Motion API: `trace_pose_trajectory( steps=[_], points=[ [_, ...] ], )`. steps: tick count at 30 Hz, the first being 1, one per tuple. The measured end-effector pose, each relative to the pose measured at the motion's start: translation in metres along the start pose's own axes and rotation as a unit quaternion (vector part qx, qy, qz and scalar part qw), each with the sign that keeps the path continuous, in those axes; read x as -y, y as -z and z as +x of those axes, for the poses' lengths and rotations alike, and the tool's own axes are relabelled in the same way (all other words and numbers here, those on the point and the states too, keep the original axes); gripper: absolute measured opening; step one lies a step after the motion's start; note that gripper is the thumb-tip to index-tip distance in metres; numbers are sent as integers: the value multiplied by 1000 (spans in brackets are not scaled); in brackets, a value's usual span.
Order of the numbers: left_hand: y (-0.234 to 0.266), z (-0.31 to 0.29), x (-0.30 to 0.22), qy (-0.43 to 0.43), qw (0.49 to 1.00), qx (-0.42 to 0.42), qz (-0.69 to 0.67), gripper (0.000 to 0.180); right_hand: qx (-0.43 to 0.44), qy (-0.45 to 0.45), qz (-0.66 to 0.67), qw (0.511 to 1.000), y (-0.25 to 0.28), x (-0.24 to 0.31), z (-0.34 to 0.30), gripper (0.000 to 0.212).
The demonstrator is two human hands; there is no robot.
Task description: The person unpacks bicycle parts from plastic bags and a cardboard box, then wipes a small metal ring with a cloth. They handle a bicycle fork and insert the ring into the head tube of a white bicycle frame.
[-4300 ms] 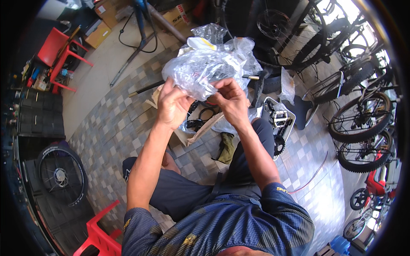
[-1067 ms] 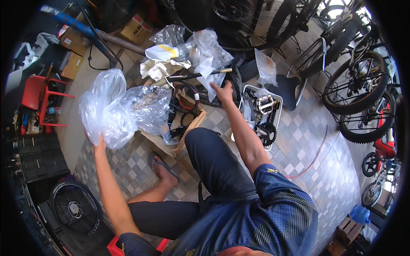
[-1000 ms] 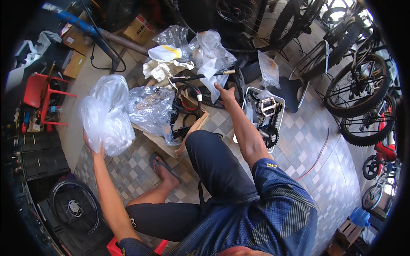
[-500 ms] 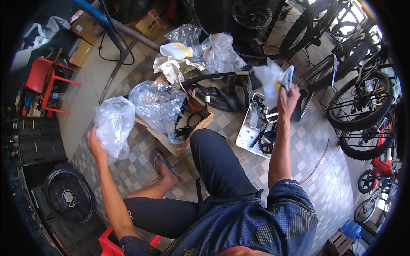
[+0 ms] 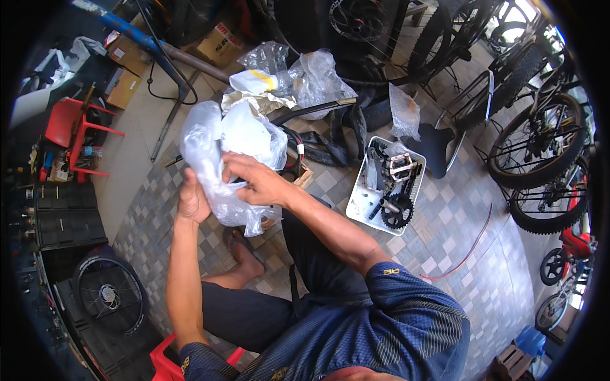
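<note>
A crumpled bundle of clear plastic wrap (image 5: 210,159) is held up in front of me at centre left. My left hand (image 5: 192,198) is curled against its left side with the thumb raised, its fingers partly hidden behind the plastic. From the right, my right hand (image 5: 257,181) reaches across with bent fingers closed on the wrap. Just beyond the right hand is a white, partly see-through sheet or bag (image 5: 244,130). Beneath the plastic, the cardboard box (image 5: 305,178) is mostly covered.
A white tray (image 5: 357,206) holds a pedal, a crank with chainring and other parts. Next to it are a black saddle (image 5: 432,149) and a bubble wrap piece (image 5: 405,114). More wrap (image 5: 321,79) lies farther off. Bicycles (image 5: 540,146) line the right; a red chair (image 5: 67,127) stands left.
My right hand has swung from the far right to the plastic at centre left. My left hand has shifted right with the wrap. A bubble wrap piece now shows beside the saddle.
</note>
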State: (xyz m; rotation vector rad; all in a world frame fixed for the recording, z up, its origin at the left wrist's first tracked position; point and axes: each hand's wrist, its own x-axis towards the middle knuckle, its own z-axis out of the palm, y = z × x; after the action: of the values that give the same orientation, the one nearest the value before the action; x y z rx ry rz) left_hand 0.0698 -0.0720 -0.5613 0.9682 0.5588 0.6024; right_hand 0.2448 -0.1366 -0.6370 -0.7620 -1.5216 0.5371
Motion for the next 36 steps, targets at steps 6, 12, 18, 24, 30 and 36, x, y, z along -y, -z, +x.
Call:
trace_pose_trajectory(
  steps=[6,12,18,24,30,36],
  points=[
    [14,35,-14,-44,922,-246,297,39,105,-62,15,992,38,46,4,36],
    [27,118,-97,-249,835,-314,376,38,-30,-128,-31,991,105,66,-40,41],
    [-39,169,-87,-151,920,-22,361,42,-220,-117,8,968,126,25,-21,27],
    [-75,178,38,-66,909,130,391,63,-199,-229,133,944,135,-11,13,73],
    [-31,258,36,-227,814,70,530,40,-138,-273,281,910,192,-28,-35,91],
    [36,384,-57,-463,486,-158,724,66,-211,-409,-35,887,269,29,-111,76]
  ],
)
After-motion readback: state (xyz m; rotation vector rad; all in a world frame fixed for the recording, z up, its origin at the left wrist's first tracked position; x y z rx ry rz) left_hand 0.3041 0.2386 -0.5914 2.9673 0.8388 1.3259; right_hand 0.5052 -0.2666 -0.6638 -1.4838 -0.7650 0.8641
